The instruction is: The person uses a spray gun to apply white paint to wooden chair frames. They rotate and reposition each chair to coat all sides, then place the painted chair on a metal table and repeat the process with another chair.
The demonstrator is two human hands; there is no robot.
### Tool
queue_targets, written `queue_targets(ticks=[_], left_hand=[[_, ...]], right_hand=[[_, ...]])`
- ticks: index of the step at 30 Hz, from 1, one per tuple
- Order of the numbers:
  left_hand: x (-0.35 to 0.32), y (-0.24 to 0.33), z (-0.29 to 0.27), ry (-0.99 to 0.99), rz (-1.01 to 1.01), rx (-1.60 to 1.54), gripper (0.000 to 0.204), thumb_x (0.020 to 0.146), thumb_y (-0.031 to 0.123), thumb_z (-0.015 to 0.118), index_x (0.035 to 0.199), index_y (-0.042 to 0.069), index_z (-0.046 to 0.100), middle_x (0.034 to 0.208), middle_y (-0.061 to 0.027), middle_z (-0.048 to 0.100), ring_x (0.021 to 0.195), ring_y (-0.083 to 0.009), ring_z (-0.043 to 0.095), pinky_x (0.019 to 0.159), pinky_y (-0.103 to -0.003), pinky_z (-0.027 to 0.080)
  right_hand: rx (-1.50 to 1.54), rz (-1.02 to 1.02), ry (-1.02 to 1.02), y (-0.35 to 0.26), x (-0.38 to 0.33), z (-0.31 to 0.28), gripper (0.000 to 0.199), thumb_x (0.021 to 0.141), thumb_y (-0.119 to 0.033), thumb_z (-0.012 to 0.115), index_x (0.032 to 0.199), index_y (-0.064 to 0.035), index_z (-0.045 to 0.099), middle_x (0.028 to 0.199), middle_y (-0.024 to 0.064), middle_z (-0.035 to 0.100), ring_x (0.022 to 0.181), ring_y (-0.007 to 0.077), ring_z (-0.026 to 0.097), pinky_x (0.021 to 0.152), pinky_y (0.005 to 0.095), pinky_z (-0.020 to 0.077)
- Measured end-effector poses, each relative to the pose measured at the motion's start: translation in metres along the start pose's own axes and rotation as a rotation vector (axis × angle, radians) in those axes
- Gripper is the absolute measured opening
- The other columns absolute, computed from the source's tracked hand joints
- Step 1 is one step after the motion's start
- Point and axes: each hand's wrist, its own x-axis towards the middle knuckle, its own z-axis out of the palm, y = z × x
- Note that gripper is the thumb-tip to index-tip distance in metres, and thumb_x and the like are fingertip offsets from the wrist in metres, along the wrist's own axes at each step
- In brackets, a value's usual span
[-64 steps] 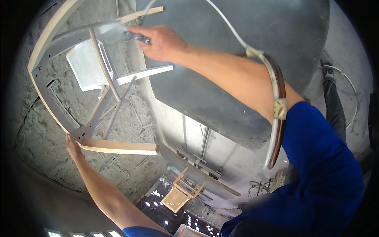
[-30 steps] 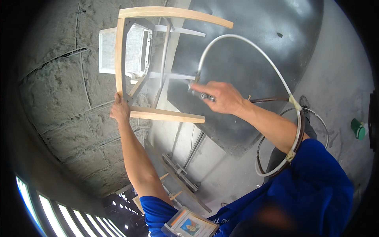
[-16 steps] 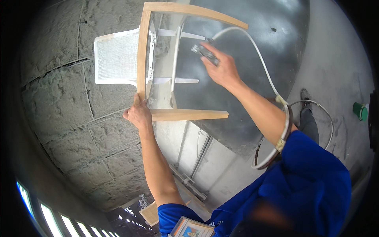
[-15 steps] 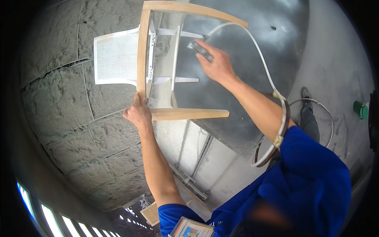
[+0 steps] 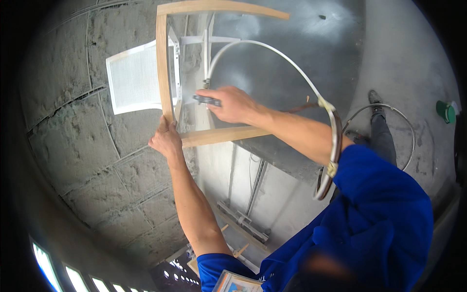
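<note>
My left hand [image 5: 165, 139] is wrapped round the near corner of a bare light-wood frame [image 5: 162, 63], which looks like part of a chair. From that corner a tapered wooden leg [image 5: 219, 136] runs right, passing behind my right forearm. A white chair part with a mesh panel [image 5: 134, 80] and pale rails shows behind the frame. In my right hand [image 5: 233, 104] is a small metal spray gun [image 5: 206, 100], its front end to the left, apart from the wood. A pale hose [image 5: 292, 61] loops from the gun to my right upper arm.
Rough, dusty grey slabs [image 5: 63, 117] fill the left. A dark grey sheet [image 5: 292, 48] lies behind the frame. At the far right stands a green container [image 5: 445, 112] on the floor, near a hose loop [image 5: 412, 141]. Metal rails [image 5: 243, 221] lie below the frame.
My right hand has come left and nearer with the spray gun, closer to the wooden upright. The hose's arc has shifted left with it. My left hand keeps its hold on the corner.
</note>
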Motion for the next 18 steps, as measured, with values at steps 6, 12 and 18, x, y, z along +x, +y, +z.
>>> queue_targets(ticks=[6,12,18], left_hand=[[0.021,0.007,-0.004,0.0,-0.006,-0.017,0.034,0.084,0.025,0.08,0.117,0.019,0.078,0.089,-0.0127,0.078,0.08,-0.0265,0.075,0.09,-0.044,0.043],[0.029,0.023,-0.015,-0.022,0.068,0.167,0.03,0.088,0.03,0.077,0.116,0.019,0.079,0.085,-0.0125,0.078,0.076,-0.029,0.076,0.089,-0.044,0.044],[-0.012,0.079,-0.033,0.014,0.042,-0.001,0.024,0.089,0.026,0.074,0.111,0.018,0.081,0.084,-0.0124,0.078,0.071,-0.0267,0.074,0.09,-0.04,0.043]], right_hand=[[0.378,-0.124,0.556,-0.012,-0.098,-0.079,0.048,0.093,-0.013,0.069,0.141,-0.0114,0.062,0.093,0.0105,0.075,0.076,0.012,0.07,0.071,0.0286,0.0559],[0.394,-0.015,0.785,-0.005,-0.146,-0.146,0.049,0.096,-0.012,0.068,0.144,-0.011,0.06,0.101,0.0056,0.073,0.08,0.0091,0.068,0.07,0.0261,0.0559],[0.173,0.333,0.797,-0.026,-0.245,-0.269,0.053,0.099,-0.018,0.066,0.148,-0.0053,0.053,0.1,0.0044,0.07,0.076,0.0097,0.066,0.054,0.0238,0.0508]])
